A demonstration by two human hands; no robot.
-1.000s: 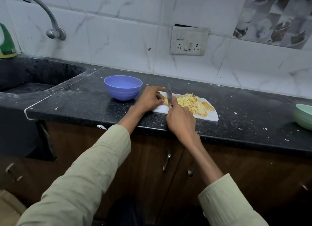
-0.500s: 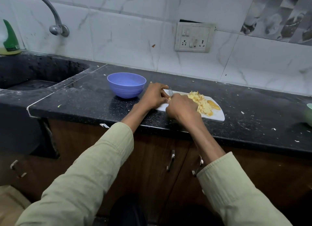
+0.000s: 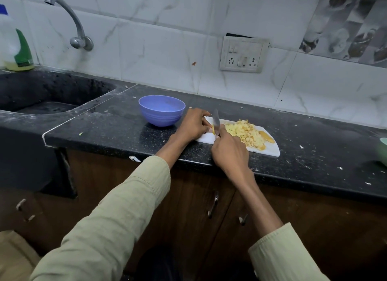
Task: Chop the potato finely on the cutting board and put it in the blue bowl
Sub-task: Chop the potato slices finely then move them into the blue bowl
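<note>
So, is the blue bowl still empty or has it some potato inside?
Empty: the blue bowl shows only bare inside; the chopped potato lies on the cutting board.

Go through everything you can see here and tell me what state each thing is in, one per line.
blue bowl: upright, empty
cutting board: flat on counter, carrying chopped potato
chopped potato: piled on board
knife: blade raised, in right hand
left hand: holding a potato piece
tap: not running

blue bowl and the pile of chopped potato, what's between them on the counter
In the head view, the left hand lies between the blue bowl and the chopped potato, holding a potato piece against the knife, gripped by the right hand.
</note>
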